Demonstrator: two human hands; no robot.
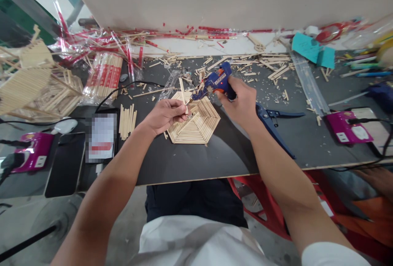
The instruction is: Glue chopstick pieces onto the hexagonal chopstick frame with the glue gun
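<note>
Between the thumb and fingers of my left hand (pixel 167 115) is a thin wooden stick (pixel 182 89), held upright. My right hand (pixel 241 98) grips a blue hot glue gun (pixel 219 80) whose nozzle points left and down, close to the stick's lower part; whether they touch I cannot tell. Beneath both hands lies a many-sided panel (pixel 196 128) built of wooden sticks, its upper left partly hidden by my left hand and the glue gun. A bundle of short cut sticks (pixel 128 121) lies left of the panel. Right of my right forearm rest blue-handled cutters (pixel 273 128).
Two phones (pixel 65 163) and a magenta power adapter (pixel 33 151) lie at left; another magenta adapter (pixel 350 127) sits at right. Stick-built pieces (pixel 27 85) and wrapped chopsticks (pixel 102 73) stand back left. Stick scraps (pixel 279 71) litter the back. A black cable (pixel 132 83) crosses the table.
</note>
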